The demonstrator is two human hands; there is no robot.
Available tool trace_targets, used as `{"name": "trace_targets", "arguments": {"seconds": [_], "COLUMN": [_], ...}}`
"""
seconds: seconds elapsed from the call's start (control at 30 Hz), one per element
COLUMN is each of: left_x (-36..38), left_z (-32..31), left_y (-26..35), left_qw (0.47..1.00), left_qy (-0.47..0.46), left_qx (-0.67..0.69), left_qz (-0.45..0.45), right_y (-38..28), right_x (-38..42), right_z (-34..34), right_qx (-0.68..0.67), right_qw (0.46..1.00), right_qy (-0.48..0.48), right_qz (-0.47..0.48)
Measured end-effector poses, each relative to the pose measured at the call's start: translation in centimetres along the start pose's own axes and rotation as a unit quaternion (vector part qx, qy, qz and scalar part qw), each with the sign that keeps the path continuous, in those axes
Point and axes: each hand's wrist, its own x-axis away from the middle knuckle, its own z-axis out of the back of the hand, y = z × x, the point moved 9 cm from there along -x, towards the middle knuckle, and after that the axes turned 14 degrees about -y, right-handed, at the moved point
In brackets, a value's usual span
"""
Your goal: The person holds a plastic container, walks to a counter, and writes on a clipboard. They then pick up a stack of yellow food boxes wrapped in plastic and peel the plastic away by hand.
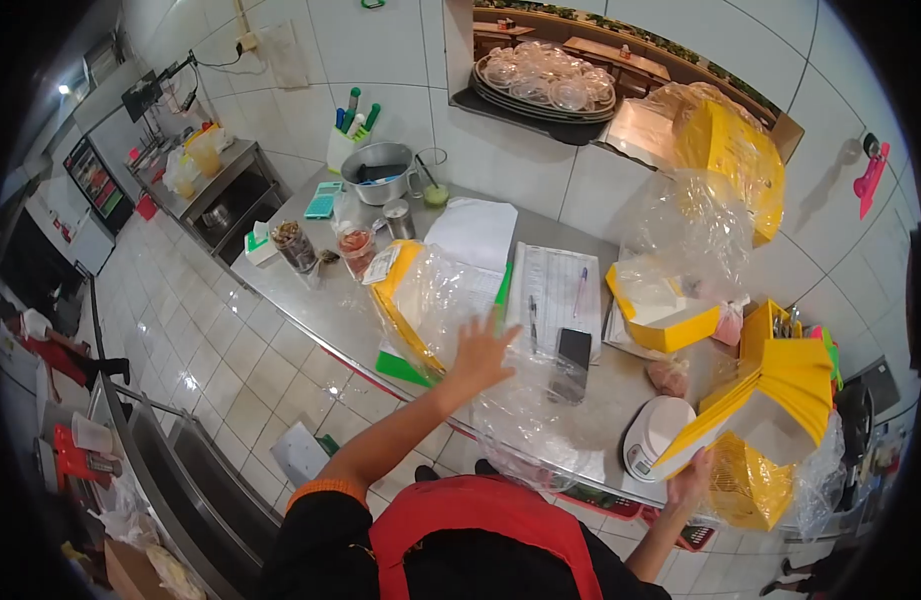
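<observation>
My left hand (pixel 482 352) is spread open above the counter, over or against a loose sheet of clear plastic wrap (pixel 520 415); whether it touches is hard to tell. Just left of it, a yellow carton (pixel 398 285) with a white label lies partly inside clear plastic. On the right, my right hand (pixel 692 482) grips the lower edge of a nested stack of yellow cartons (pixel 780 400) with white insides, held tilted at the counter's edge. A white kitchen scale (pixel 658 432) sits beside that hand. Beneath the stack hangs a yellow plastic-wrapped bundle (pixel 748 482).
A phone (pixel 571 362) and papers (pixel 555 285) lie mid-counter. Another open yellow carton (pixel 670 318) sits to the right. Along the back are a metal pot (pixel 378 170), jars (pixel 295 245) and a calculator (pixel 323 200). A tray of clear lids (pixel 550 80) rests on the hatch ledge.
</observation>
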Motion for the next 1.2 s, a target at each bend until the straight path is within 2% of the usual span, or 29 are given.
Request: {"name": "trace_targets", "arguments": {"seconds": [0.03,0.1,0.17,0.2,0.23,0.27,0.3,0.33,0.37,0.4,0.43,0.5,0.57,0.63,0.67,0.7,0.73,0.77,0.8,0.87,0.9,0.97,1.0,1.03,1.07,1.1,1.13,1.17,1.2], "left_x": [-0.1,1.3,2.6,3.0,3.6,4.3,4.8,5.1,4.8,4.7,4.0,1.7,-2.6,-4.5,-4.0,-3.9,-3.6,-2.1,-0.9,-0.8,-0.8,-1.2,-1.3,-1.0,-0.6,-0.2,0.3,0.5,0.6], "left_z": [-1.9,-10.9,-17.8,-17.9,-18.2,-18.5,-18.5,-18.3,-16.3,-14.4,-9.5,-4.2,-1.9,3.3,3.8,4.6,6.3,4.9,3.3,0.2,0.1,1.1,1.7,2.9,3.9,5.0,5.5,5.5,5.7], "left_y": [-0.7,-6.3,-9.1,-9.9,-10.5,-11.0,-12.2,-13.3,-13.4,-13.6,-12.7,-13.1,-16.1,-18.9,-19.1,-18.6,-17.3,-15.9,-15.5,-13.7,-13.8,-11.6,-11.2,-10.6,-10.6,-10.2,-9.6,-9.1,-9.2], "left_qw": [1.0,0.959,0.927,0.926,0.917,0.903,0.902,0.826,0.697,0.619,0.529,0.508,0.443,0.463,0.461,0.447,0.433,0.471,0.473,0.575,0.571,0.44,0.437,0.574,0.695,0.696,0.734,0.768,0.768], "left_qy": [-0.001,-0.23,-0.302,-0.305,-0.306,-0.304,-0.305,-0.238,-0.153,-0.068,0.021,0.076,0.133,0.211,0.216,0.197,0.174,0.2,0.194,0.088,0.081,-0.021,-0.023,-0.048,-0.07,-0.068,-0.1,-0.133,-0.134], "left_qx": [-0.004,0.068,0.118,0.113,0.178,0.244,0.245,0.476,0.678,0.759,0.825,0.84,0.887,0.861,0.86,0.87,0.877,0.859,0.859,0.812,0.815,0.882,0.883,0.811,0.715,0.714,0.672,0.627,0.627], "left_qz": [-0.001,0.149,0.191,0.191,0.184,0.179,0.181,0.186,0.178,0.189,0.197,0.175,-0.005,-0.028,-0.029,-0.074,-0.118,0.003,0.003,-0.054,-0.058,-0.168,-0.172,-0.101,-0.025,-0.026,-0.017,-0.007,-0.009], "right_y": [0.6,1.1,1.7,2.5,3.2,4.3,4.6,4.5,4.8,5.2,5.7,7.3,8.3,8.6,8.5,8.3,8.0,7.8,7.6,7.2,6.5,6.2,6.3,5.3,5.0,4.1,3.1,1.9,0.9], "right_x": [0.1,-0.1,0.1,0.5,0.5,0.3,0.6,0.1,-0.9,-1.6,-2.4,-4.0,-5.2,-5.7,-5.8,-5.9,-6.0,-5.6,-5.1,-4.2,-3.9,-2.5,-2.0,-2.0,-2.2,-2.5,-2.7,-3.4,-3.6], "right_z": [-0.6,-2.7,-1.9,-2.0,-2.3,-0.4,1.6,1.5,0.1,-1.7,-2.3,-3.7,-5.0,-4.9,-5.3,-5.7,-5.7,-5.8,-5.7,-5.5,-5.3,-2.6,-1.1,-1.0,-0.3,0.2,0.8,-2.4,-3.8], "right_qx": [-0.051,-0.125,-0.148,-0.166,-0.169,-0.122,-0.072,-0.072,-0.07,-0.067,-0.067,-0.062,-0.073,-0.079,-0.1,-0.123,-0.124,-0.119,-0.115,-0.137,-0.155,-0.194,-0.24,-0.294,-0.293,-0.305,-0.318,-0.327,-0.326], "right_qw": [0.997,0.985,0.978,0.968,0.968,0.988,0.985,0.985,0.99,0.986,0.985,0.986,0.985,0.986,0.983,0.977,0.977,0.977,0.978,0.977,0.974,0.969,0.959,0.938,0.938,0.931,0.923,0.89,0.89], "right_qy": [-0.048,-0.112,-0.137,-0.162,-0.158,-0.01,0.136,0.134,0.047,-0.043,-0.048,-0.028,-0.016,-0.006,-0.057,-0.108,-0.11,-0.116,-0.118,-0.116,-0.123,-0.12,-0.125,-0.183,-0.185,-0.198,-0.211,-0.319,-0.318], "right_qz": [-0.018,-0.027,-0.062,-0.098,-0.099,-0.09,-0.077,-0.079,-0.113,-0.146,-0.15,-0.155,-0.154,-0.148,-0.142,-0.135,-0.133,-0.13,-0.127,-0.116,-0.107,-0.092,-0.082,-0.026,-0.024,0.013,0.052,-0.003,-0.001]}}
